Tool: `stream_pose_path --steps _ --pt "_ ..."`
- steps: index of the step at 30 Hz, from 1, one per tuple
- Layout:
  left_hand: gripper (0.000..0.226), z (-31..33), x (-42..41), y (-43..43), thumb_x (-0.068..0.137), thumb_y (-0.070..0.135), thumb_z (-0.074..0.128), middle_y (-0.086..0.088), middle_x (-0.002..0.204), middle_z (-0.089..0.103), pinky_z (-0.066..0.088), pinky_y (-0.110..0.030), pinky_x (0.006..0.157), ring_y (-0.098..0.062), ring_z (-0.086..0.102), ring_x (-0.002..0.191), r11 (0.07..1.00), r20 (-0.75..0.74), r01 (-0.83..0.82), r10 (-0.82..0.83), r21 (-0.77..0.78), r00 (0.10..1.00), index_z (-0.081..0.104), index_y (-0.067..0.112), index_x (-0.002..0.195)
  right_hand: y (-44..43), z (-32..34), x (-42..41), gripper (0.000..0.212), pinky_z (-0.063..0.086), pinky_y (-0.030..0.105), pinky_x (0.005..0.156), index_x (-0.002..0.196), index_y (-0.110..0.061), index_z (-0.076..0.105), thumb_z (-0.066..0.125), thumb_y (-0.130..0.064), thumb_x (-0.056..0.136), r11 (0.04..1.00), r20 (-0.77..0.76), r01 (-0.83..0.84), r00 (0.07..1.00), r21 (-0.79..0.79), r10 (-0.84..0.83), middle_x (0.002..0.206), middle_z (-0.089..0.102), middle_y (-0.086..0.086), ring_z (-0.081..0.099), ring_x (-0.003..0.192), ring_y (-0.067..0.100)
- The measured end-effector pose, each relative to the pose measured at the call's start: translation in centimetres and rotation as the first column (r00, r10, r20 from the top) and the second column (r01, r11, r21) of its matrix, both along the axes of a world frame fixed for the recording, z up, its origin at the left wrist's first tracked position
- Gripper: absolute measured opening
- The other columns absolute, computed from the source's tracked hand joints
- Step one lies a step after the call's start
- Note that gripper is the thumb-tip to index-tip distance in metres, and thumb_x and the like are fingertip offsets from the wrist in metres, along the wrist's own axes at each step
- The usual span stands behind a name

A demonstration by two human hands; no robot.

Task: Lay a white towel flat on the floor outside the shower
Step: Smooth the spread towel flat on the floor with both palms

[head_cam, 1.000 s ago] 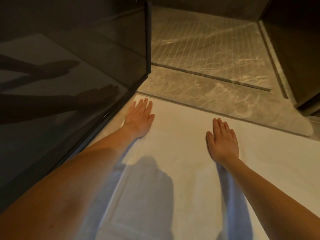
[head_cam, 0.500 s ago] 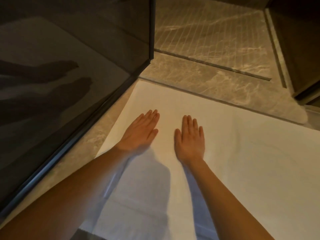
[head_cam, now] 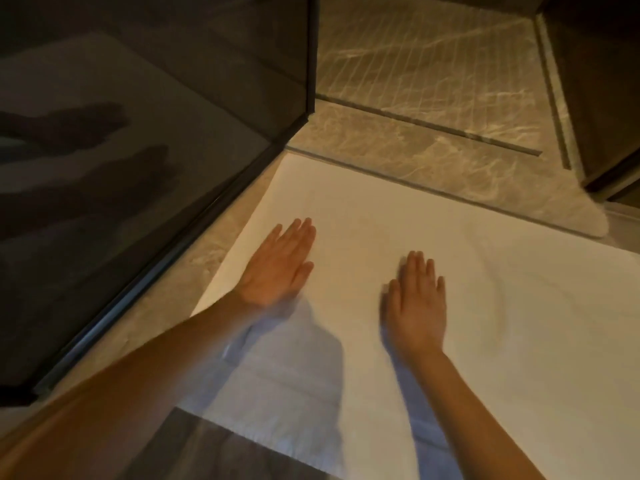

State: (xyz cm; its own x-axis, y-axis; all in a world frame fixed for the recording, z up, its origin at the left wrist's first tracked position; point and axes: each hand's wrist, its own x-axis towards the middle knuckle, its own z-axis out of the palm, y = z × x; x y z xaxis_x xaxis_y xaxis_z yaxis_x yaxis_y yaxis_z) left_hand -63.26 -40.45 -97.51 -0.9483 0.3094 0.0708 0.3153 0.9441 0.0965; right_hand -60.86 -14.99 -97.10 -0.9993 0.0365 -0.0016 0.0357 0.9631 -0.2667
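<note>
A white towel (head_cam: 502,306) lies spread on the stone floor, its far edge along the shower threshold (head_cam: 433,161). Both of my hands rest palm down on it with flat fingers. My left hand (head_cam: 277,268) is near the towel's left edge. My right hand (head_cam: 415,306) is in the middle of the towel, a hand's width to the right of the left one. Neither hand grips the cloth. A faint ripple shows in the towel to the right of my right hand.
A dark glass shower panel (head_cam: 138,168) with a black frame stands at the left and ends at a corner post (head_cam: 310,57). Beyond the threshold is the ribbed shower floor (head_cam: 433,53). A dark wall (head_cam: 595,81) closes the right side.
My hands first slid together toward the towel's middle, then my right hand moved back out to the right. The view has pulled back, showing the towel's near edge.
</note>
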Motion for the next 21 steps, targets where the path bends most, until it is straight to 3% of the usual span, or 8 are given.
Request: stream_pose_path --steps 3,7,11,17,21 --pt "0.055 -1.4 4.7 3.1 0.102 0.028 0.027 -0.007 0.161 0.020 0.009 -0.039 0.122 -0.017 0.012 0.150 0.989 0.049 0.060 -0.067 0.138 0.997 0.024 0.008 0.153 -7.3 -1.2 2.0 0.060 -0.003 0.037 0.121 0.156 -0.011 0.011 0.019 -0.034 0.101 0.980 0.039 -0.179 0.982 -0.092 0.183 0.164 0.008 0.006 0.002 0.152 0.022" --pt "0.051 -2.2 5.6 2.2 0.103 0.022 0.039 -0.010 0.159 0.029 0.018 -0.040 0.121 -0.019 0.020 0.148 0.979 0.056 0.054 -0.066 0.194 0.996 0.031 0.006 0.151 -8.3 -2.4 2.2 0.060 -0.008 0.038 0.121 0.157 -0.016 0.002 0.013 -0.039 0.103 0.977 0.078 -0.213 0.974 0.016 0.211 0.165 0.000 0.002 -0.006 0.151 0.019" --pt "0.058 -2.2 5.4 -0.7 0.102 0.035 0.025 -0.009 0.162 0.019 0.014 -0.036 0.121 -0.019 0.013 0.150 0.996 0.093 0.031 -0.038 0.081 0.995 0.020 0.009 0.154 -3.4 -2.5 3.6 0.065 -0.005 0.037 0.121 0.157 -0.018 0.004 0.005 -0.043 0.098 0.986 0.076 -0.161 0.985 0.041 0.157 0.164 0.003 -0.001 0.000 0.151 0.017" --pt "0.060 -2.3 5.5 -2.8 0.101 0.036 0.024 -0.011 0.162 0.017 0.010 -0.033 0.122 -0.018 0.010 0.150 0.998 0.093 -0.019 0.013 0.064 0.996 0.018 0.009 0.154 5.2 -2.5 6.2 0.063 0.002 0.038 0.123 0.157 -0.018 0.003 0.003 -0.044 0.099 0.997 0.076 0.044 0.996 0.067 -0.049 0.164 0.001 -0.002 -0.003 0.150 0.013" --pt "0.063 -1.4 5.8 -2.5 0.099 0.035 0.021 -0.011 0.163 0.012 0.003 -0.033 0.122 -0.018 0.006 0.150 0.994 0.118 -0.090 0.084 0.053 0.989 0.015 0.006 0.155 5.6 -2.2 5.9 0.065 0.003 0.040 0.123 0.157 -0.016 0.002 0.005 -0.043 0.098 0.993 0.084 0.066 0.994 0.100 -0.075 0.165 0.002 0.001 -0.001 0.151 0.017"
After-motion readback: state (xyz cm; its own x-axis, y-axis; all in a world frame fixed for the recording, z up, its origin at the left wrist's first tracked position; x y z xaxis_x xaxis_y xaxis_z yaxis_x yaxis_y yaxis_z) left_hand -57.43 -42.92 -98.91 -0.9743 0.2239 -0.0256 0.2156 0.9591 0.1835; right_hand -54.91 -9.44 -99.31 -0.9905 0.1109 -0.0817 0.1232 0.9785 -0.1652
